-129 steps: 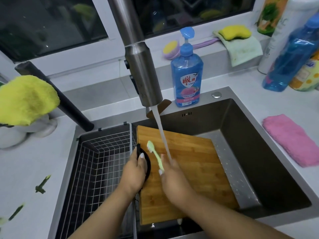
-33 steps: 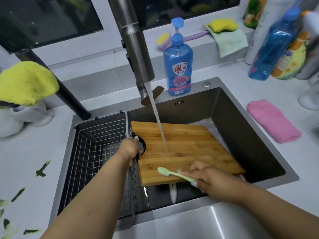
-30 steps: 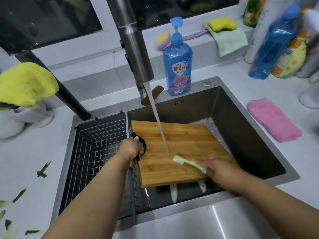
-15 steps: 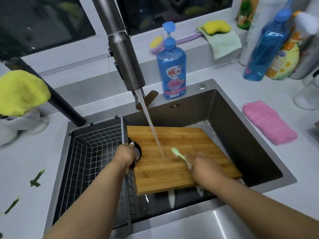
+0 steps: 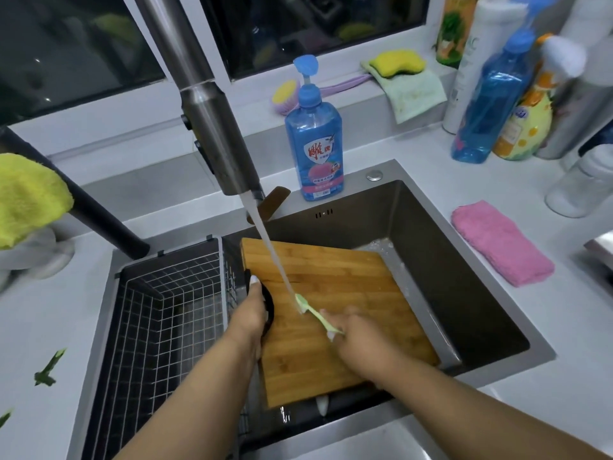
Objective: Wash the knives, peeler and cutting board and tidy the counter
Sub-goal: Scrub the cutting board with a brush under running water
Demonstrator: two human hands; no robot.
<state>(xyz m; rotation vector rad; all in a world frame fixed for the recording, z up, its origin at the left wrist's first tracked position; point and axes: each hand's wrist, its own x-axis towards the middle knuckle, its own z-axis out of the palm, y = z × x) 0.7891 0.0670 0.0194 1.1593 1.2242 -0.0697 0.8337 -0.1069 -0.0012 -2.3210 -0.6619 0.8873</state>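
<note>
Bamboo board: cutting board (image 5: 335, 313) lies tilted across the sink (image 5: 457, 260), its left edge against the wire basket (image 5: 166, 313), its near edge overhanging a white handle (image 5: 322, 404) below.
Left hand: left hand (image 5: 252, 318) grips the black handle (image 5: 269, 307) on the board's left edge.
Right hand: right hand (image 5: 356, 336) is curled round a green brush (image 5: 313, 313), bristles on the wood.
Water: faucet (image 5: 212, 117) stream lands at the brush head.
Open room: bare basin shows right of the board, up to the sink wall.
Tabletop: pink cloth (image 5: 501, 242) lies right of the sink rim; blue soap bottle (image 5: 313, 144) stands behind it; green peel scraps (image 5: 49, 366) sit on the left.
</note>
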